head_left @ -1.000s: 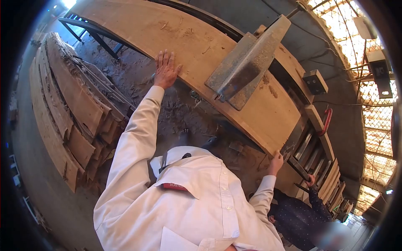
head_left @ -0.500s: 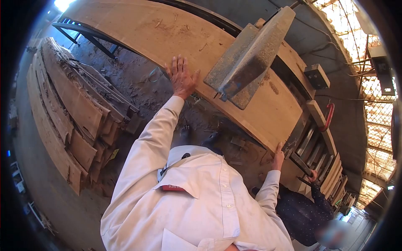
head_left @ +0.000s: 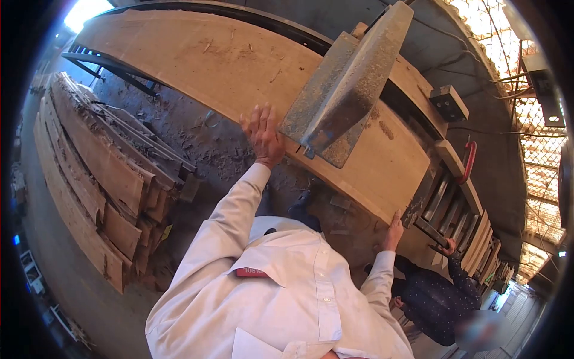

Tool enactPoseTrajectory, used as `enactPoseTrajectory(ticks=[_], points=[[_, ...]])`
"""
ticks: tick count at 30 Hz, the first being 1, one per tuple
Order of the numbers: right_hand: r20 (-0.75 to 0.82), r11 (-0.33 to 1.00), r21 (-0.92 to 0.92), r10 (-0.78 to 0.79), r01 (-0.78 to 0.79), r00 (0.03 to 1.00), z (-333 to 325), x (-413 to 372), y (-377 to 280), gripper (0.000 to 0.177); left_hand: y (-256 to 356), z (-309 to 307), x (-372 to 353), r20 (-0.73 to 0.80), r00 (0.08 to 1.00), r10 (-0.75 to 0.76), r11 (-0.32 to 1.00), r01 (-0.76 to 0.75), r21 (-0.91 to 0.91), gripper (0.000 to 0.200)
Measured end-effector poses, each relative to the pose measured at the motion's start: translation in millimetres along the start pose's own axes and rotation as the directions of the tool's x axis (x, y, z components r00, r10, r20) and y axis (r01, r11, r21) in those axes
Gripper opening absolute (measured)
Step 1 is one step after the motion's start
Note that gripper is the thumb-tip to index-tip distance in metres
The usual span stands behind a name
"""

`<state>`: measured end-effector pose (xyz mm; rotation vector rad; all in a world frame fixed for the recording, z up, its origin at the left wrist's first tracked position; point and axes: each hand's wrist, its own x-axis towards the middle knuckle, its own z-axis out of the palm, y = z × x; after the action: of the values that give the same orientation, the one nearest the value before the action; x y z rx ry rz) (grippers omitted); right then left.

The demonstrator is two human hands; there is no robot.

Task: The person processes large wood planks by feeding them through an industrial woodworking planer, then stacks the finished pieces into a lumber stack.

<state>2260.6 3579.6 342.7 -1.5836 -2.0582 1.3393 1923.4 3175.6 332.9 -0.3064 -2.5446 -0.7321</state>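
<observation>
A long, wide wooden board [head_left: 203, 66] lies across a machine table, passing under a dusty metal guard [head_left: 353, 90]. My left hand [head_left: 263, 137] rests at the board's near edge, left of the guard, its fingers stretched out over the top surface. Farther right, my right hand [head_left: 393, 232] holds the near edge close to the board's end. Its thumb shows on top, while the other fingers are mostly hidden. Wood chips are scattered on the board. Any blade under the guard is out of sight.
Rough planks [head_left: 95, 179] are stacked on the floor at left. A co-worker in a dark dotted shirt [head_left: 436, 299] stands at right, one hand [head_left: 448, 246] near the metal rollers [head_left: 439, 200]. A red clamp [head_left: 469, 161] sits on a wooden bar [head_left: 459, 173].
My left hand now sits nearer the guard, its fingers closer together and less far onto the board. My right hand stays at the board's end. The view has shifted slightly.
</observation>
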Motion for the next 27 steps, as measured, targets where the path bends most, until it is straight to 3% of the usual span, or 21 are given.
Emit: enactPoseTrajectory(ticks=[2,4,5,9,12,15,18,19,21,24,25,27], points=[[-0.049,0.979,0.199,-0.031,0.040,0.998,3.8,-26.6,21.6,0.062,-2.0,8.3,4.4,-0.018,1.000,0.004,1.000,-0.004,0.005,0.053],[-0.008,0.959,0.280,0.051,-0.047,0.999,3.7,-105.9,13.0,0.061,-2.7,22.3,17.6,-0.007,1.000,0.022,1.000,-0.022,-0.005,0.050],[-0.020,0.958,0.274,0.095,-0.086,0.995,5.8,-134.1,40.2,0.059,-5.7,26.7,24.1,0.007,0.998,0.063,0.997,-0.063,-0.034,0.049],[-0.032,0.888,0.413,0.237,-0.203,0.971,18.8,-196.9,60.7,0.057,-9.2,29.8,31.2,0.028,0.993,0.115,0.988,-0.111,-0.111,0.050],[-0.073,0.836,0.536,0.181,-0.114,0.981,23.9,-208.2,85.5,0.058,-9.5,29.5,24.0,0.053,0.992,0.112,0.985,-0.104,-0.137,0.052],[0.057,0.834,0.517,0.189,-0.191,0.980,23.2,-219.9,116.9,0.061,-19.1,25.6,21.1,0.122,0.978,0.171,0.976,-0.152,-0.156,0.057],[0.271,0.891,0.321,0.239,-0.322,0.933,15.0,-220.7,146.8,0.061,-32.4,4.4,13.0,0.235,0.939,0.250,0.960,-0.210,-0.183,0.065],[0.318,0.864,0.366,0.234,-0.347,0.919,12.8,-219.8,150.2,0.062,-34.6,-2.9,12.6,0.269,0.923,0.274,0.955,-0.228,-0.189,0.069],[0.411,0.791,0.445,0.236,-0.419,0.881,8.4,-237.3,142.6,0.064,-36.9,-11.9,3.4,0.227,0.954,0.195,0.970,-0.153,-0.190,0.078],[0.598,0.881,0.070,0.338,-0.467,0.727,-3.0,-236.7,157.5,0.067,-10.6,-28.7,-3.7,0.174,0.985,-0.015,0.994,0.034,-0.108,0.089],[0.588,0.871,0.124,0.320,-0.475,0.742,-0.5,-246.3,163.4,0.068,0.7,-33.1,-7.5,0.153,0.983,-0.105,0.991,0.116,-0.063,0.092],[0.570,0.844,0.231,0.286,-0.484,0.770,12.0,-270.5,161.8,0.070,6.4,-33.2,-17.8,0.361,0.894,-0.265,0.959,0.283,0.003,0.097]])
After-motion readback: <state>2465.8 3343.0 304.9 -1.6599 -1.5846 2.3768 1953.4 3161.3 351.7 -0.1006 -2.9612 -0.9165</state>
